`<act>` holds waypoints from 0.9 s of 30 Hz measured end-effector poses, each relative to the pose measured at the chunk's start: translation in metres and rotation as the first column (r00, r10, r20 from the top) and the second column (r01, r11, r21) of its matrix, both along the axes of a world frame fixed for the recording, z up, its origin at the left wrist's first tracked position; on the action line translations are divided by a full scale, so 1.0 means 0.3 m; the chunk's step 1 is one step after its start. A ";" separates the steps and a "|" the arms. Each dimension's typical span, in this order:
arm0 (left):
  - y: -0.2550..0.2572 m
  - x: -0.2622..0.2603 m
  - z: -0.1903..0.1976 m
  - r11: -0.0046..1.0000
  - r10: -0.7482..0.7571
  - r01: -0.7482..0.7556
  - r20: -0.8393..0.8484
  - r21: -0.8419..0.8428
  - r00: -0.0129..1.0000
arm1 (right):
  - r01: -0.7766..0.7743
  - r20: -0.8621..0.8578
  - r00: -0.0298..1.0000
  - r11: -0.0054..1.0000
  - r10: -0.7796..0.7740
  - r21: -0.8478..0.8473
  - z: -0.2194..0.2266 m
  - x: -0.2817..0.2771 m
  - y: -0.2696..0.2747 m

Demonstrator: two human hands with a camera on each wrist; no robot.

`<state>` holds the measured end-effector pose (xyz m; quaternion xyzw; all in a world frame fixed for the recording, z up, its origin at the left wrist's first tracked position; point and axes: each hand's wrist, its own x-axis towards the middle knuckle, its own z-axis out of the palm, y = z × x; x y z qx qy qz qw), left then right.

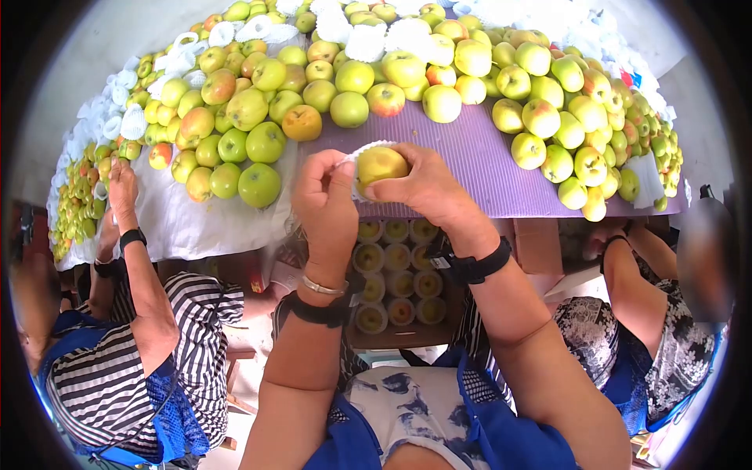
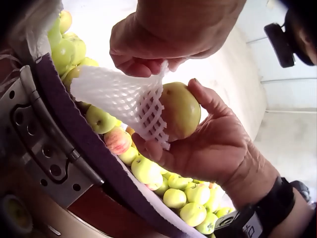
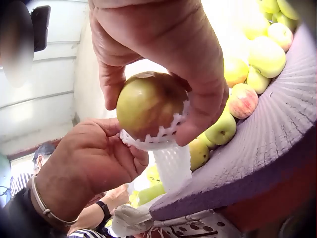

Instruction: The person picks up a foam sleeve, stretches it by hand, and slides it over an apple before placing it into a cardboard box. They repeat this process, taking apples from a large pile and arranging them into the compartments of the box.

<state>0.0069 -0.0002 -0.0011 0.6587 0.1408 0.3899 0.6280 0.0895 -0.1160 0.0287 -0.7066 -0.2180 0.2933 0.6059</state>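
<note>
A yellow-green apple is held up in front of the table edge, partly inside a white foam net sleeve. My right hand grips the apple between thumb and fingers, its bare end toward the palm. With thumb and fingers my left hand pinches the rim of the sleeve beside the apple. In the right wrist view the net's toothed edge wraps the lower part of the apple, and the rest of the sleeve hangs loose below. The left hand is at that edge.
Heaps of apples lie across the table, on a purple padded cover. Foam sleeves are piled behind. Below the edge is a box of sleeved apples. One person sits at left, another at right.
</note>
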 end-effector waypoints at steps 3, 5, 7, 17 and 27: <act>-0.016 -0.003 -0.006 0.973 -0.015 0.015 -0.001 0.230 1.000 | 0.162 0.271 0.956 0.969 -0.107 -0.188 -0.011 -0.004 0.014; -0.021 -0.006 -0.008 0.940 -0.047 0.054 -0.030 0.336 0.998 | 0.256 0.397 0.907 0.932 -0.140 -0.257 0.000 -0.017 0.022; -0.022 -0.001 -0.008 0.990 -0.128 0.131 -0.056 0.059 0.990 | 0.316 0.478 0.860 0.922 -0.179 -0.223 -0.018 -0.025 0.030; 0.012 -0.001 0.000 0.919 -0.210 0.210 0.035 -0.333 0.977 | 0.076 0.310 0.949 0.996 -0.055 -0.055 -0.052 0.021 -0.003; -0.002 -0.024 0.005 0.986 -0.147 0.155 -0.130 0.057 0.981 | 0.225 0.466 0.866 0.973 -0.180 -0.042 -0.016 0.009 0.003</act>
